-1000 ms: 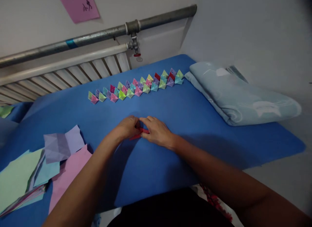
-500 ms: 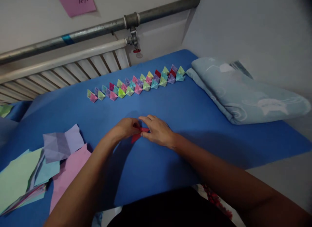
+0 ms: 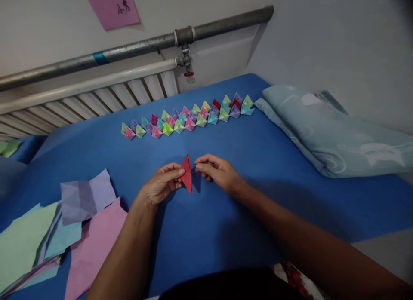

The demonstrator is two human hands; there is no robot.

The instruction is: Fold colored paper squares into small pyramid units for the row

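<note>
My left hand point(image 3: 163, 184) pinches a folded red paper piece point(image 3: 187, 175) between thumb and fingers, above the blue surface. The piece is a flat, narrow triangle with its long edge upright, facing right. Just to its right is my right hand point(image 3: 214, 171), apart from the paper. Its fingers are loosely curled, thumb and index fingertip slightly apart, and nothing shows between them. Beyond both hands, several small folded paper boats point(image 3: 190, 123) in many colours stand in close rows.
At the left lie a creased purple sheet point(image 3: 84, 199), a pink sheet point(image 3: 97, 244) and a stack of coloured paper point(image 3: 26, 235). A folded light-blue blanket point(image 3: 342, 136) rests at the right. A radiator point(image 3: 116, 91) and metal pipe point(image 3: 138, 46) run along the wall.
The red paper has turned upright and come into clear view. My right hand has let go of it and moved slightly right; my left hand keeps hold. The camera view has shifted a little.
</note>
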